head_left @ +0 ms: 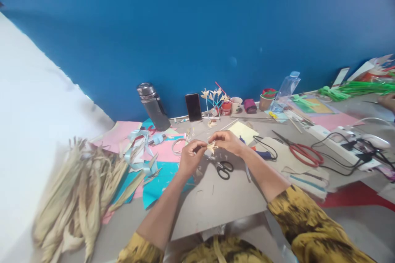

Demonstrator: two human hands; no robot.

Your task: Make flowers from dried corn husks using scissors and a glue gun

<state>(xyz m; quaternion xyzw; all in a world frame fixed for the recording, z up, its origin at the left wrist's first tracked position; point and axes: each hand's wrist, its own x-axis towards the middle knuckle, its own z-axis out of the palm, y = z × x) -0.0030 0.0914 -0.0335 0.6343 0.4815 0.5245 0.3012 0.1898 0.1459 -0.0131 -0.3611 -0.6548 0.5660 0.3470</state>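
Between my two hands is a small pale husk flower [211,148], held above the middle of the table. My left hand [191,157] pinches its left side, fingertips closed. From the upper right, my right hand [227,141] grips it with bent fingers. Just below lie black-handled scissors [224,170]. Similar finished-looking husk flowers [212,93] stand on thin stems at the back, near a red jar [226,108]. A heap of dried corn husks [83,197] lies at the left.
A steel thermos [153,107], a phone [193,107], a paper cup [236,104] and a plastic bottle [286,92] line the blue wall. Red-handled scissors [304,155] and a power strip [339,146] with cables lie right. Another person's hand [387,102] shows at the far right.
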